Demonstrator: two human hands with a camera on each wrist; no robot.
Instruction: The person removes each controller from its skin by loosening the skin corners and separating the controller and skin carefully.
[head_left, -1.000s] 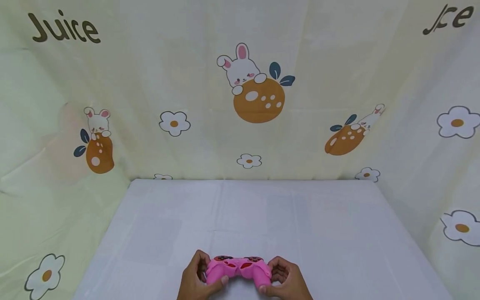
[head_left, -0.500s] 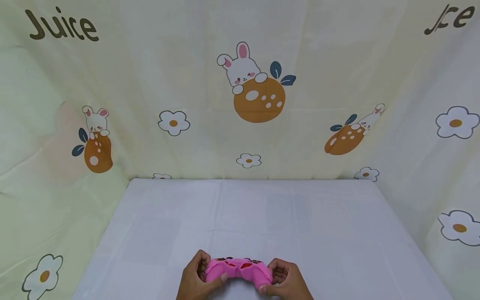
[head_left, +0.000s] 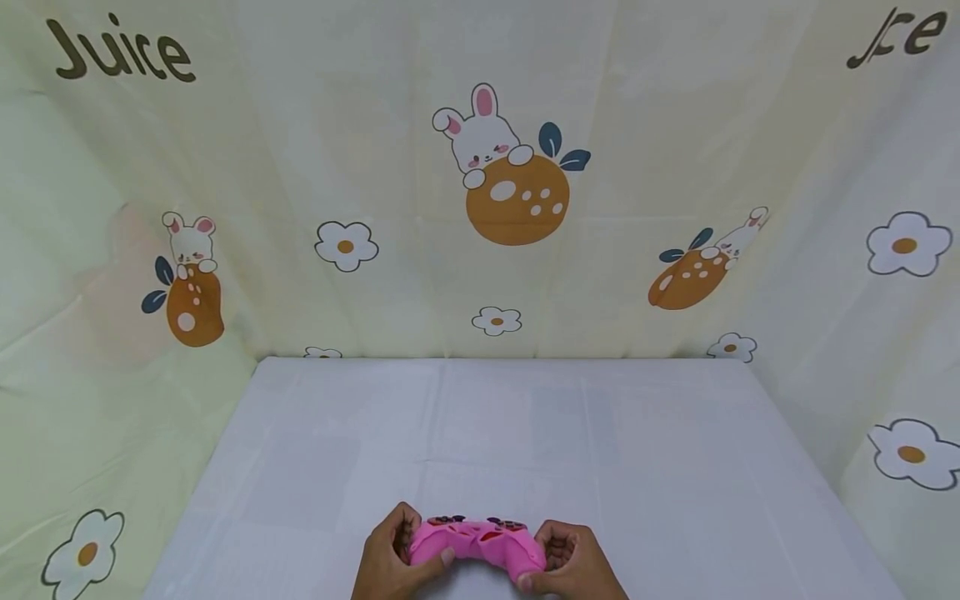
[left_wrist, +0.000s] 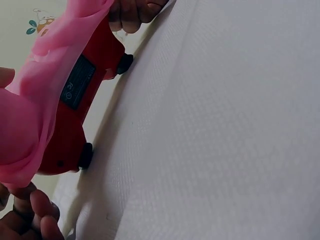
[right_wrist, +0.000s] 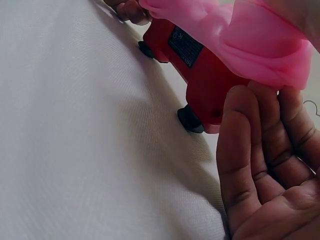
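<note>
A red game controller (right_wrist: 209, 82) with a stretchy pink cover (head_left: 480, 540) partly over it stands low over the white cloth. Its underside label (left_wrist: 78, 81) shows in both wrist views, and its black thumbsticks (left_wrist: 86, 155) point down at the cloth. At the left end my left hand (head_left: 393, 554) pinches the cover, thumb on the near side and fingers curled behind. My right hand (head_left: 576, 560) pinches the right end likewise, with its fingers (right_wrist: 235, 145) under the cover's rim. In the head view, red and dark parts show through the cover's openings.
White cloth covers the table (head_left: 495, 425). Behind and beside it hang pale curtains (head_left: 360, 150) printed with rabbits, oranges and flowers.
The pink cover bends into a deeper arch, its right end slightly lower. Less of the red shows in its middle openings. Both hands keep their grip, moving only slightly.
</note>
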